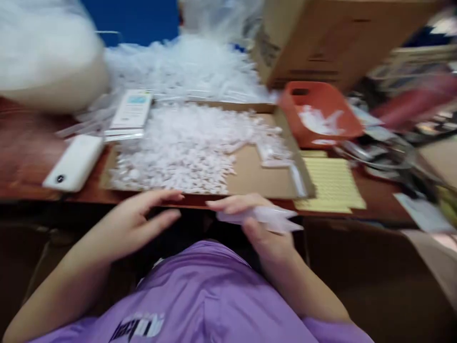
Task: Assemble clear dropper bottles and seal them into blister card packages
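Observation:
My right hand (266, 226) is closed around a small bundle of clear plastic bags (273, 216), whose pointed ends stick out to the right. Opposite it, my left hand (143, 221) hangs just before the table edge, thumb and fingers apart with nothing between them. Beyond both hands lies a shallow cardboard tray (257, 176). Many small white plastic pieces (185, 147) cover its left and middle part. In the tray's right part rests a filled clear bag (274, 152).
A white power bank or phone-like block (74, 164) and a stack of printed cards (130, 112) are at the left. Clear bags (185, 66) heap behind the tray. Right of it are a red basket (293, 114), yellow paper (332, 183) and a big cardboard box (332, 43).

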The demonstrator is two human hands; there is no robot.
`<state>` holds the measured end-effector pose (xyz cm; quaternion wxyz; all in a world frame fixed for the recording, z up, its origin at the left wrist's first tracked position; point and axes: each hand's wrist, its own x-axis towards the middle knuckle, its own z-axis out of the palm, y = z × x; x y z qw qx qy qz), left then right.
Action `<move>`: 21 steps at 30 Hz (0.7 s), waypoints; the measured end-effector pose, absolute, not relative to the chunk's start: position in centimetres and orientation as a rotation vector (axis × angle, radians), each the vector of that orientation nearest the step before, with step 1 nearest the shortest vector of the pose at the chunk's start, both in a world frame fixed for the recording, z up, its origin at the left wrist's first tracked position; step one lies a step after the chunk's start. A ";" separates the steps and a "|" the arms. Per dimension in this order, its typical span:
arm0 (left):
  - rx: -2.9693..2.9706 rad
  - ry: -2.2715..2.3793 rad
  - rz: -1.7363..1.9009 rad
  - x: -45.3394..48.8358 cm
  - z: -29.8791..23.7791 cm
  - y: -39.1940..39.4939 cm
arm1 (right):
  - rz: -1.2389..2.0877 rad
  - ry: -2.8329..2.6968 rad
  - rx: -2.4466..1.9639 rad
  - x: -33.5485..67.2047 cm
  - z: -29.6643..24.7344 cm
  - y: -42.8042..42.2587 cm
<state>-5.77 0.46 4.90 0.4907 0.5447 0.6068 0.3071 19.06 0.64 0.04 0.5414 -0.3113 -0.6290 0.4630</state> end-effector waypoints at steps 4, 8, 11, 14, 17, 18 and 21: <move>1.473 2.485 0.819 -15.2 6.8 4.5 | 1.283 -1.428 -0.604 17.3 -1.3 1.5; 1.421 2.692 0.449 -20.9 7.3 8.6 | 1.340 -1.520 -0.585 16.7 -1.0 1.6; 1.596 2.417 0.423 -19.9 7.5 12.2 | 1.373 -1.537 -0.628 15.8 -1.0 1.7; 1.641 2.323 0.278 -17.4 7.3 16.7 | 1.460 -1.556 -0.669 15.1 -1.3 1.6; 1.636 2.324 0.084 -16.3 6.7 20.8 | 1.517 -1.596 -0.639 15.0 -1.7 1.1; 1.640 2.322 0.020 -16.3 6.5 21.6 | 1.524 -1.604 -0.631 15.1 -1.8 1.0; 1.630 2.306 0.039 -16.8 6.3 22.4 | 1.527 -1.605 -0.666 15.7 -1.9 0.6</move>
